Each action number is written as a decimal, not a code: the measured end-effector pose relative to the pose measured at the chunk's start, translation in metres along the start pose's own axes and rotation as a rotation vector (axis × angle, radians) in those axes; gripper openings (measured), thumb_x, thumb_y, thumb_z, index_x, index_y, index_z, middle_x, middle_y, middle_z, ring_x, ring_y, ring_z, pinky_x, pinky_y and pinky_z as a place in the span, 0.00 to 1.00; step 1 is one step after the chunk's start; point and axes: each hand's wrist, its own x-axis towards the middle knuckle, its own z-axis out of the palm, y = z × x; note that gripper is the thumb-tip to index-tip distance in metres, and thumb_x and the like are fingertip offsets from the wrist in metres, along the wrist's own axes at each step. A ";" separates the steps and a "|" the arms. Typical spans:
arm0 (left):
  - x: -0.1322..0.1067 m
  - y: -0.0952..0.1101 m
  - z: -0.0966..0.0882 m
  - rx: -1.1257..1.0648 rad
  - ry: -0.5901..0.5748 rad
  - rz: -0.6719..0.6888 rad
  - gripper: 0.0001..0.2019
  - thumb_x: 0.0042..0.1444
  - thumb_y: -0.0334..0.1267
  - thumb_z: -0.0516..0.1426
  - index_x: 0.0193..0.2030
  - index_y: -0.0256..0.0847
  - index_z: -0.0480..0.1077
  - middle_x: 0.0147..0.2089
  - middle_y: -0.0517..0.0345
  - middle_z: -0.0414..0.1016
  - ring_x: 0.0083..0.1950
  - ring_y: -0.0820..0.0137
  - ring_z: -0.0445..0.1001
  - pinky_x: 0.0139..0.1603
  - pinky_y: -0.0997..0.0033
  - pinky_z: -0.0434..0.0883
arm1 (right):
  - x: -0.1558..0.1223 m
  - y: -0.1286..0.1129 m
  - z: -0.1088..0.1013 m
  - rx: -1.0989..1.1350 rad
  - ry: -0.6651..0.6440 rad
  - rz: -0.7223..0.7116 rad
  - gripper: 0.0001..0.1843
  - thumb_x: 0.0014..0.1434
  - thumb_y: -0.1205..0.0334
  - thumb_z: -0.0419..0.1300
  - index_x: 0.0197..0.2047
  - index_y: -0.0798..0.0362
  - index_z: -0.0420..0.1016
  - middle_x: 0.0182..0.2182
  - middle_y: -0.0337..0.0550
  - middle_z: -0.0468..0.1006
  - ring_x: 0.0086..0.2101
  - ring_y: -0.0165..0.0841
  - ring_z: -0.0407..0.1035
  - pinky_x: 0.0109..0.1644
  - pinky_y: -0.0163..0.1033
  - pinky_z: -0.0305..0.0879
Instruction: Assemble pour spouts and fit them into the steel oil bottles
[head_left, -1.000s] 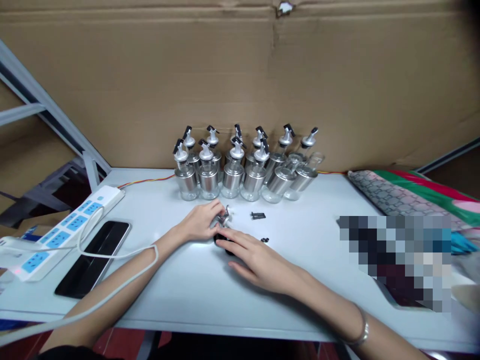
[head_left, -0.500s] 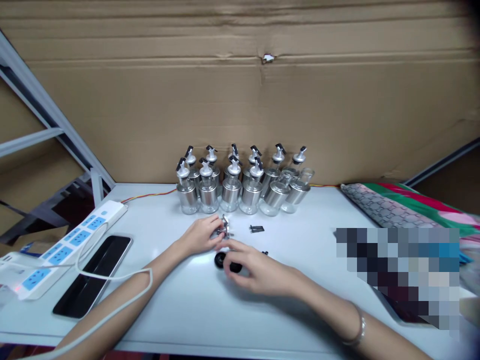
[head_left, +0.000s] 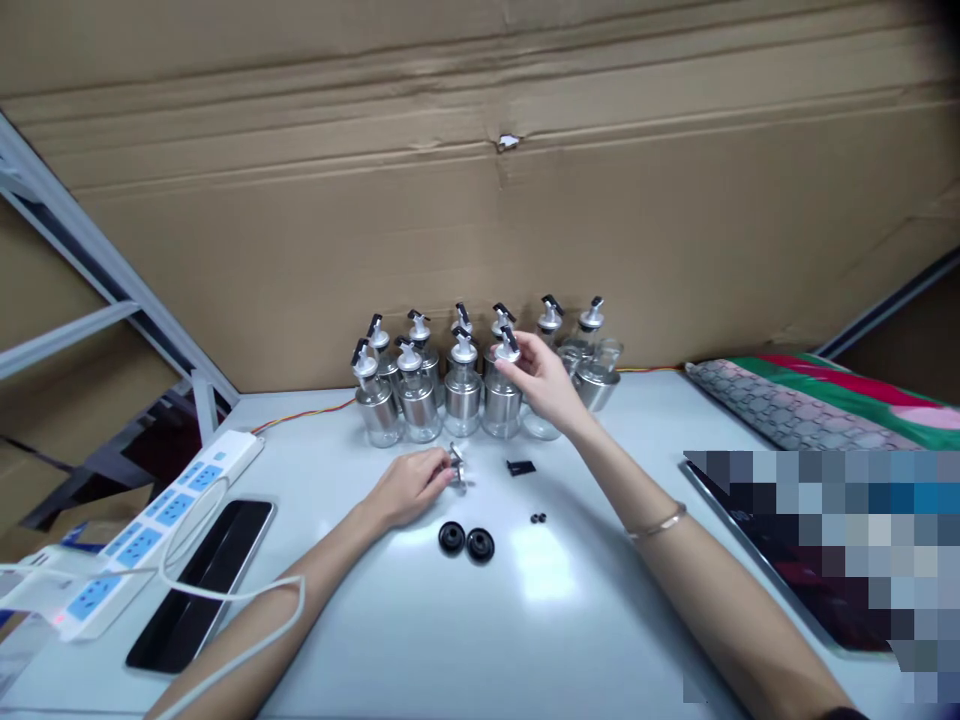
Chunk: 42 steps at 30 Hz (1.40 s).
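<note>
My right hand (head_left: pixel 550 388) reaches to the front row of glass bottles, its thumb and fingers closed around the silver pour spout (head_left: pixel 508 345) on top of one bottle (head_left: pixel 502 405). Resting on the table, my left hand (head_left: pixel 409 487) has its fingers closed at small silver metal spout parts (head_left: pixel 458 472), partly hidden by the fingertips. Two round black stoppers (head_left: pixel 466 541) lie in front of it. To the right are flat black flip pieces (head_left: pixel 520 467) and two tiny black parts (head_left: pixel 538 518).
Several steel-banded bottles (head_left: pixel 377 415) stand in two rows before the cardboard wall (head_left: pixel 315 250). At left are a power strip (head_left: pixel 157 530), a phone (head_left: pixel 201 585) and a white cable (head_left: pixel 247 597) crossing my left forearm. A padded patterned item (head_left: pixel 810 410) and a blurred-out dark device lie right.
My right hand has moved from above the black stoppers forward to the bottle's spout, uncovering the stoppers and tiny parts. My left hand stays at the metal parts. The camera view has tilted slightly.
</note>
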 end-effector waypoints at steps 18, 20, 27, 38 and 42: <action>-0.035 0.079 0.028 -0.494 0.489 0.238 0.05 0.64 0.40 0.46 0.39 0.43 0.56 0.31 0.59 0.59 0.33 0.71 0.61 0.34 0.71 0.63 | -0.030 -0.086 -0.008 0.349 -0.091 -0.067 0.17 0.57 0.49 0.60 0.46 0.48 0.66 0.30 0.35 0.69 0.27 0.28 0.65 0.34 0.38 0.64; -0.046 0.096 0.041 -0.767 0.150 0.334 0.10 0.64 0.46 0.47 0.41 0.42 0.56 0.30 0.59 0.60 0.28 0.74 0.60 0.28 0.75 0.62 | -0.036 -0.094 -0.004 0.418 -0.133 -0.022 0.18 0.56 0.48 0.61 0.44 0.48 0.66 0.31 0.36 0.69 0.26 0.27 0.66 0.32 0.37 0.64; -0.041 0.106 0.057 -1.383 -0.391 -0.075 0.30 0.50 0.64 0.57 0.43 0.37 0.58 0.30 0.58 0.67 0.22 0.78 0.67 0.20 0.81 0.63 | -0.055 -0.106 0.003 0.627 -0.215 0.124 0.15 0.53 0.52 0.65 0.40 0.50 0.69 0.36 0.39 0.70 0.29 0.27 0.68 0.31 0.36 0.69; -0.036 0.105 0.047 -1.494 -0.314 -0.170 0.31 0.41 0.52 0.68 0.47 0.32 0.68 0.31 0.51 0.73 0.31 0.70 0.72 0.32 0.73 0.69 | -0.078 -0.098 0.021 0.772 -0.338 0.222 0.14 0.55 0.52 0.63 0.41 0.49 0.68 0.35 0.37 0.67 0.25 0.25 0.65 0.27 0.35 0.66; -0.034 0.104 0.042 -1.421 -0.225 -0.175 0.30 0.41 0.52 0.67 0.46 0.32 0.71 0.31 0.52 0.74 0.33 0.68 0.72 0.35 0.70 0.69 | -0.088 -0.087 0.031 0.760 -0.356 0.255 0.16 0.57 0.49 0.62 0.43 0.48 0.66 0.34 0.36 0.66 0.24 0.24 0.64 0.26 0.35 0.63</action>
